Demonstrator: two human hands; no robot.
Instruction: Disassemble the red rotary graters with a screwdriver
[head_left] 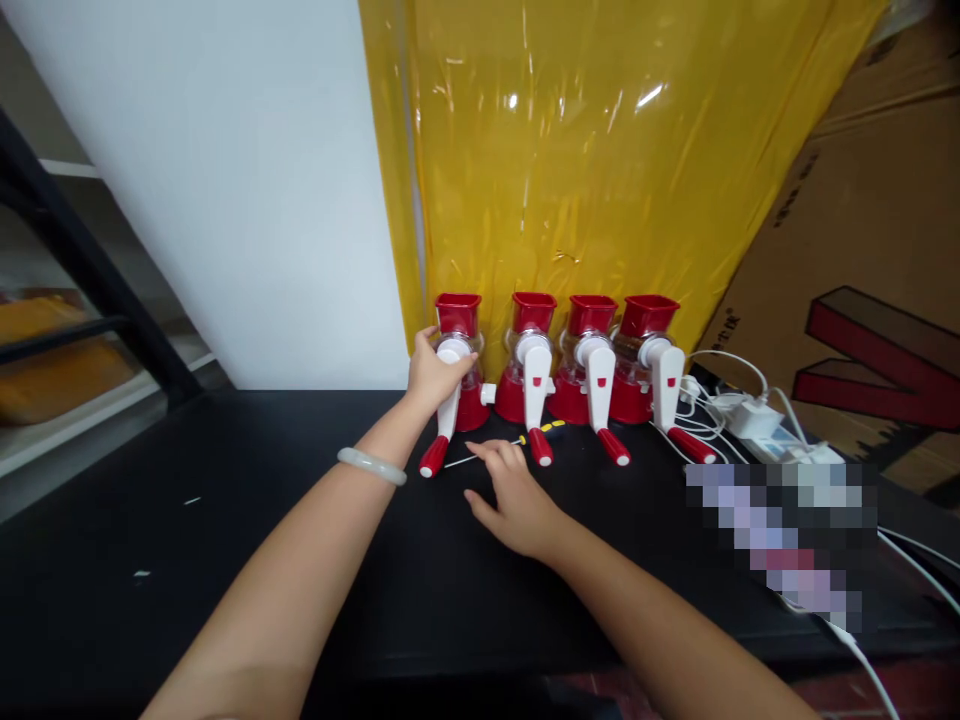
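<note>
A row of several red and white hand-crank rotary graters stands on the black table (247,480). My left hand (435,372) grips the leftmost rotary grater (459,312) around its clear drum, with the thumb over the white crank hub. This grater's white crank arm points down to a red handle (435,456). My right hand (517,500) is lower and to the right, thumb and fingers apart, nothing visibly held. Just beyond its fingertips lies a thin screwdriver (553,430) with a yellow and black handle; whether a finger touches its shaft I cannot tell.
Three more graters (534,310) stand to the right. Beside them lie white cables and a power strip (780,440), with a blurred-out object (780,545) in front. Yellow plastic sheeting (600,150), a white panel (300,200) and a cardboard box (862,230) rise behind.
</note>
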